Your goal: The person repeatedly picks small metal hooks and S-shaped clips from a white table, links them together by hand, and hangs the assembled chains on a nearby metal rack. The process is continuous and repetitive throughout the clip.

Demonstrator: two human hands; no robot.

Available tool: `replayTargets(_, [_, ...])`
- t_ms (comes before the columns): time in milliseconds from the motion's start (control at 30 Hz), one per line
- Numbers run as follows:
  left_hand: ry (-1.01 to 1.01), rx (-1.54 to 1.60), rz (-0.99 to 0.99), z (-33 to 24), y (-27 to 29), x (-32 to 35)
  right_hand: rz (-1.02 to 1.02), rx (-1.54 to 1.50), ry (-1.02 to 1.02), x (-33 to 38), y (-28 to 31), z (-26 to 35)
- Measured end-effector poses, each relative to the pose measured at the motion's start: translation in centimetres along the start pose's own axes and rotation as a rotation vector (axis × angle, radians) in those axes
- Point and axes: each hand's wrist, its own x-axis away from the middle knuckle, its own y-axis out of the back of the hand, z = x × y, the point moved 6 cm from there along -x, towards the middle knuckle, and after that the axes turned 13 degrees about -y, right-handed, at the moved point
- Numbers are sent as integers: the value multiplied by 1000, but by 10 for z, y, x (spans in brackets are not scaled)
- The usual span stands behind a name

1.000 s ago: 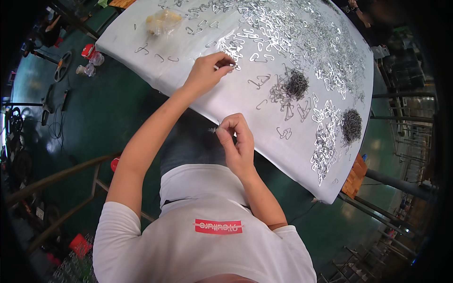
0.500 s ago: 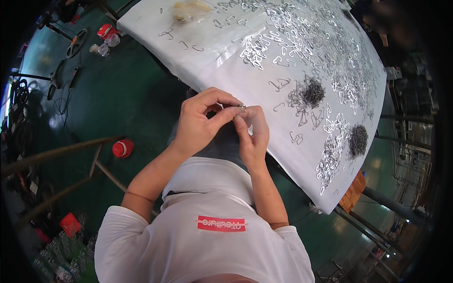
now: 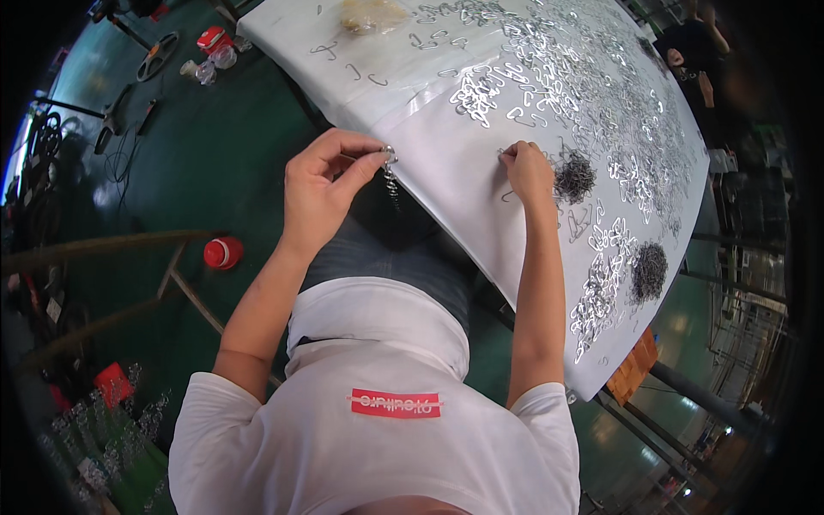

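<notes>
My left hand (image 3: 329, 189) is closed in a pinch in front of the table edge. From its fingertips hangs a short chain of shiny metal links (image 3: 391, 182). Over the white-covered table, my right hand (image 3: 528, 172) pinches at a bent wire hook (image 3: 501, 154), mostly hidden by the fingers. Just right of that hand sits a dark, dense pile of small metal pieces (image 3: 575, 177). Loose wire hooks (image 3: 578, 225) lie close to the pile.
Many shiny metal hooks (image 3: 549, 73) spread across the table (image 3: 438, 154). A second dark pile (image 3: 650, 272) lies farther right, and a clear plastic bag (image 3: 372, 15) at far left. Another person (image 3: 691, 47) is beyond the table. A red container (image 3: 223, 253) stands on the floor.
My hands, together at the table edge before, have come apart. The left moved left and now shows the hanging chain; the right reached out over the table to the wire hooks.
</notes>
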Motion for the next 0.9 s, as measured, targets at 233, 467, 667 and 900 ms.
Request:
replayTargets(233, [28,-13,-93,5,15,1,-61,-34,60,-1,7,11])
replayTargets(467, [82,8,-149,11,33,-4,475,-1049,29,38,27,69])
replayTargets(667, [95,62,-212,6,59,-13,756,-1325,21,88,51,176])
replayTargets(900, [43,-76,-238,-3,99,-30,738,-1257,187,91,70,270])
